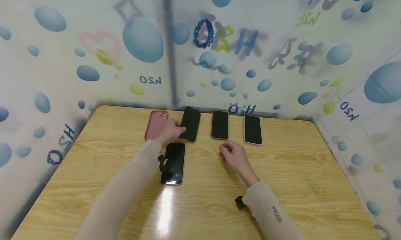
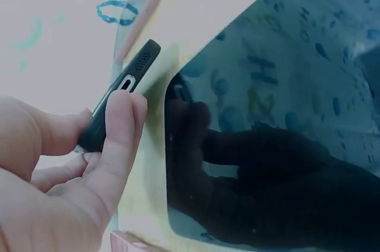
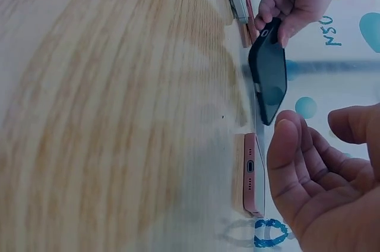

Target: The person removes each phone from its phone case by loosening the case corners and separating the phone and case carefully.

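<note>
Wall lettering "OSH" (image 1: 223,38) behind held black phone (image 1: 191,124)

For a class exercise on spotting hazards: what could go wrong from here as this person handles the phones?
The left hand pinches the black phone near one end, so it might slip and drop. Held tilted, it could also knock the pink-edged phone beside it. The left sleeve passes close by the nearest phone, so lowering that wrist may scrape or shift it.

"OSH" and "OSN" across wall (image 1: 194,71), perhaps "Letsslim" on right sleeve (image 1: 266,205)
</note>
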### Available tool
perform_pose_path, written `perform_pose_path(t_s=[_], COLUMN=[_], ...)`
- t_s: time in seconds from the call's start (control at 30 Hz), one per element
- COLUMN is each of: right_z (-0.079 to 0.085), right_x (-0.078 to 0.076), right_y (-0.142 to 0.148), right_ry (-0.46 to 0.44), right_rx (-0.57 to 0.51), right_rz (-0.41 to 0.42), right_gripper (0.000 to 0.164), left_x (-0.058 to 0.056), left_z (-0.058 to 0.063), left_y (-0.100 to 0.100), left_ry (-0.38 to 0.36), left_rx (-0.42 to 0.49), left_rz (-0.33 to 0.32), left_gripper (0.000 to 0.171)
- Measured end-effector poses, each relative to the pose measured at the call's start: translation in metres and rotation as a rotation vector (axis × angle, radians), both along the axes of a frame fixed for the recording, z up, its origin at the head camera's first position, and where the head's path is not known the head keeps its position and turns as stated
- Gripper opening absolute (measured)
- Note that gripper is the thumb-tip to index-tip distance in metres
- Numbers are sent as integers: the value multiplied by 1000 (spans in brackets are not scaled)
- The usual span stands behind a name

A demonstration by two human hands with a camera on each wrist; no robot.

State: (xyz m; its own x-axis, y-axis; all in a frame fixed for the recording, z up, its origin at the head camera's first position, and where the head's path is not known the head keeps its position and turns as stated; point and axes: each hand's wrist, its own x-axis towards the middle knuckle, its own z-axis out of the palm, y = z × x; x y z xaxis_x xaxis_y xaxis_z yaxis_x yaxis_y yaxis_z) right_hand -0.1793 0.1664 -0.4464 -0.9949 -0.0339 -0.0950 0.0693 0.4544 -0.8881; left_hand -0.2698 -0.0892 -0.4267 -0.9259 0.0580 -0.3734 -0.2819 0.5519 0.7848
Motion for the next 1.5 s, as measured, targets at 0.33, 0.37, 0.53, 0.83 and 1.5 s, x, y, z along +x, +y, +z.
perform_pose_path(t_s=[0.33,0.37,0.53,0.83,1.5], right_z=[3,4,7,10,16], right_x=[-3,-3,-6,-16,-36], right_y=[0,0,0,-5,-20], right_ry=[17,18,39,55,61], right_rx=[-1,0,-9,-25,-197], right_rz=[11,16,41,84,50], right_gripper=[20,20,22,27,35], left_x=[26,29,44,65,91], left_z=[2,1,0,-6,-4], left_y=[-6,-6,-5,-6,8], left_ry=[55,60,90,104,126], left_rx=[172,177,247,287,401], left_rz=[-20,-27,-46,-80,-152], left_gripper=[17,19,18,12,12])
